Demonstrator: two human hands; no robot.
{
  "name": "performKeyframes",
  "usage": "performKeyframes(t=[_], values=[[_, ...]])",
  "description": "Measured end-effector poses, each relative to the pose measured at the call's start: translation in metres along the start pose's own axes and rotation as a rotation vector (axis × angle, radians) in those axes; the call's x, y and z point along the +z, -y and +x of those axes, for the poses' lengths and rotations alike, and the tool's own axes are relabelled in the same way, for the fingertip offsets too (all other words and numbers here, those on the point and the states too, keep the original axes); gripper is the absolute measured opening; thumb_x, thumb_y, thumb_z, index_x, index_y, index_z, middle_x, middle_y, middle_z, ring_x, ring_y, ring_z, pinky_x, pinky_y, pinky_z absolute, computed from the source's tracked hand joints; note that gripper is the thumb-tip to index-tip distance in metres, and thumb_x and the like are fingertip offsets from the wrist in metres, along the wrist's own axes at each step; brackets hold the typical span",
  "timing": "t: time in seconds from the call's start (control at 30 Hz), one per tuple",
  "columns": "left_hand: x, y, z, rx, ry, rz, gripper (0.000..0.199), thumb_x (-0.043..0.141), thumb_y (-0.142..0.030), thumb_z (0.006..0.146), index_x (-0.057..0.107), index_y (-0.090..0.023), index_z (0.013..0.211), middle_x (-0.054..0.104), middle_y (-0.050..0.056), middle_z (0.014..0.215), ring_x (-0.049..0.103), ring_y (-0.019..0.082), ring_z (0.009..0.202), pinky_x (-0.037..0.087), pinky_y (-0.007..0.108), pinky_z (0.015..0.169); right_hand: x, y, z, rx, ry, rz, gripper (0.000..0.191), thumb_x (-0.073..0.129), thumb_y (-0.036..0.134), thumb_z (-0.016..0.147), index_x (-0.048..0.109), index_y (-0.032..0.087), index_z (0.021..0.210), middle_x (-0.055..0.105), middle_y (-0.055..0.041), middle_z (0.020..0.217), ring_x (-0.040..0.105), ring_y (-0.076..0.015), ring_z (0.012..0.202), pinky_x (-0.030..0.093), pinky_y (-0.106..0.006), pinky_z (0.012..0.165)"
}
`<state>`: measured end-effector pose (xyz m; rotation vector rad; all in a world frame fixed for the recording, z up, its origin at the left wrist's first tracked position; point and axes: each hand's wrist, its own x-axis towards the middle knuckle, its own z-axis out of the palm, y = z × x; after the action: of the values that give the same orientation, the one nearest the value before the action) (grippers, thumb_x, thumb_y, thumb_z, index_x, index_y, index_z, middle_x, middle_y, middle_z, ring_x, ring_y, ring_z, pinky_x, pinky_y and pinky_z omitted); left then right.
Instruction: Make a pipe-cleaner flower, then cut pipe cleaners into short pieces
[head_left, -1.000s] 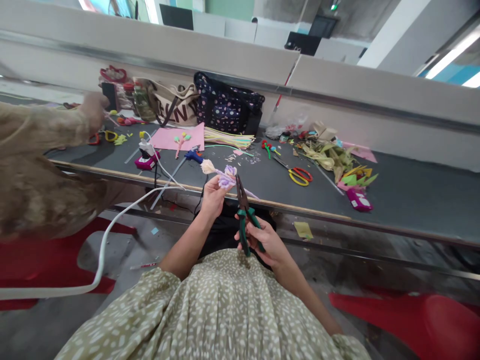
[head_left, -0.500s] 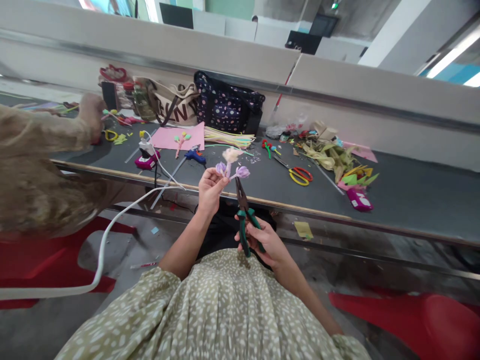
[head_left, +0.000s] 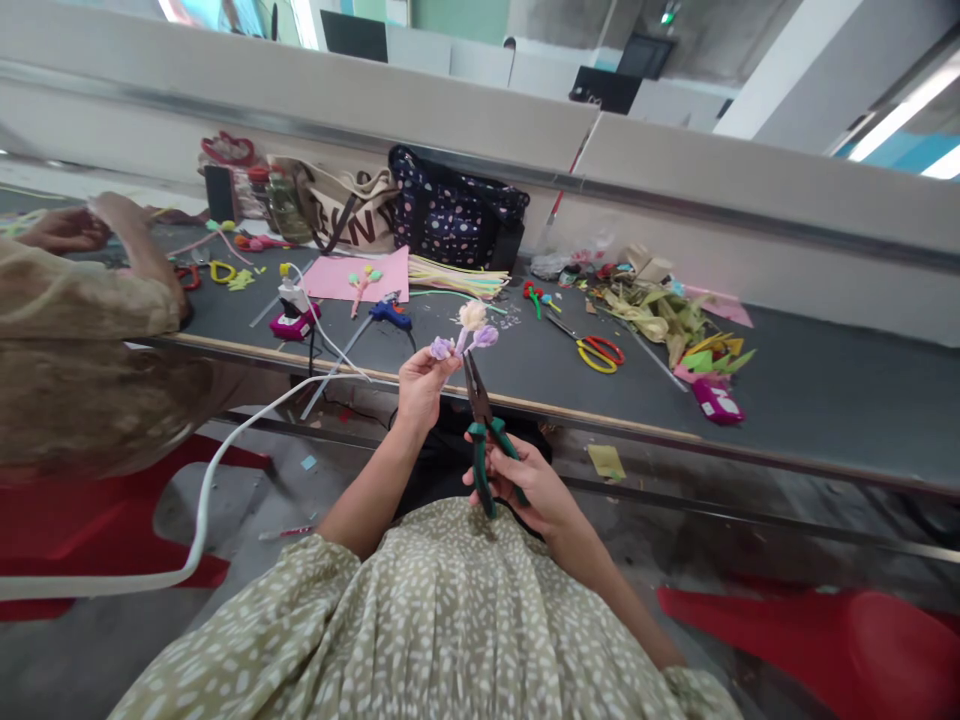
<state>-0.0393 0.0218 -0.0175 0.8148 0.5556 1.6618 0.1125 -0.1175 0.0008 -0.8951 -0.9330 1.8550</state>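
At the front edge of a littered dark table (head_left: 825, 385), the left hand (head_left: 420, 390) pinches purple-and-cream flowers (head_left: 486, 337); the right hand (head_left: 536, 485) grips green-handled pliers (head_left: 478, 398); scissors (head_left: 609, 350) lie beyond, bags (head_left: 454, 215) before a pale partition (head_left: 712, 190).

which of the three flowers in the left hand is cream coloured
The middle flower, the topmost; the left flower and right flower, both set lower, are purple.

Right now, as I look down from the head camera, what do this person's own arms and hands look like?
The left hand and right hand are bare, with no gloves, and no watch or bracelet that I can make out. The loose left sleeve and right sleeve are olive green with whitish flecks, leaving the forearms uncovered.
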Motion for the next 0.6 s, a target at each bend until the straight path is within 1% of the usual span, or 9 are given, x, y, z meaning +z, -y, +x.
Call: performKeyframes(t=[0.17, 0.37, 0.5, 0.6], values=[[0.0026, -0.0033, -0.0023, 0.032, -0.002, 0.018, 0.027, 0.091, -0.025, 0.053, 0.072, -0.019, 0.071, 0.07, -0.001, 0.077, 0.063, 0.008, 0.07, 0.052, 0.022, 0.074, 0.0029, 0.0027, 0.0003, 0.012, -0.01, 0.015, 0.037, 0.073, 0.039, 0.081, 0.066, 0.018, 0.111, 0.069, -0.0025, 0.073, 0.068, -0.0171, 0.061, 0.055, -0.03, 0.057], [-0.0024, 0.0013, -0.0032, 0.075, 0.049, 0.064, 0.027, 0.09, -0.031, 0.057, 0.071, -0.017, 0.071, 0.066, -0.001, 0.076, 0.062, 0.009, 0.071, 0.054, 0.024, 0.076, 0.0009, 0.002, 0.0002, 0.03, 0.005, -0.02, 0.04, 0.07, 0.041, 0.084, 0.064, 0.018, 0.115, 0.071, -0.0039, 0.074, 0.069, -0.0169, 0.059, 0.053, -0.027, 0.057], [-0.0058, 0.0031, -0.0033, 0.092, 0.092, 0.081, 0.024, 0.088, -0.028, 0.06, 0.071, -0.016, 0.072, 0.063, -0.001, 0.076, 0.06, 0.009, 0.071, 0.054, 0.023, 0.075, 0.0001, 0.0016, 0.0009, 0.026, 0.004, -0.01, 0.038, 0.072, 0.041, 0.083, 0.065, 0.018, 0.113, 0.071, -0.0039, 0.075, 0.069, -0.0171, 0.058, 0.054, -0.028, 0.057], [-0.0057, 0.0016, -0.004, 0.113, 0.113, 0.1, 0.022, 0.087, -0.026, 0.061, 0.072, -0.016, 0.073, 0.062, -0.001, 0.076, 0.058, 0.009, 0.07, 0.054, 0.023, 0.074, -0.0003, 0.0012, 0.0013, 0.026, 0.009, -0.012, 0.039, 0.071, 0.04, 0.083, 0.065, 0.018, 0.114, 0.071, -0.0037, 0.074, 0.067, -0.0155, 0.056, 0.053, -0.026, 0.054]])
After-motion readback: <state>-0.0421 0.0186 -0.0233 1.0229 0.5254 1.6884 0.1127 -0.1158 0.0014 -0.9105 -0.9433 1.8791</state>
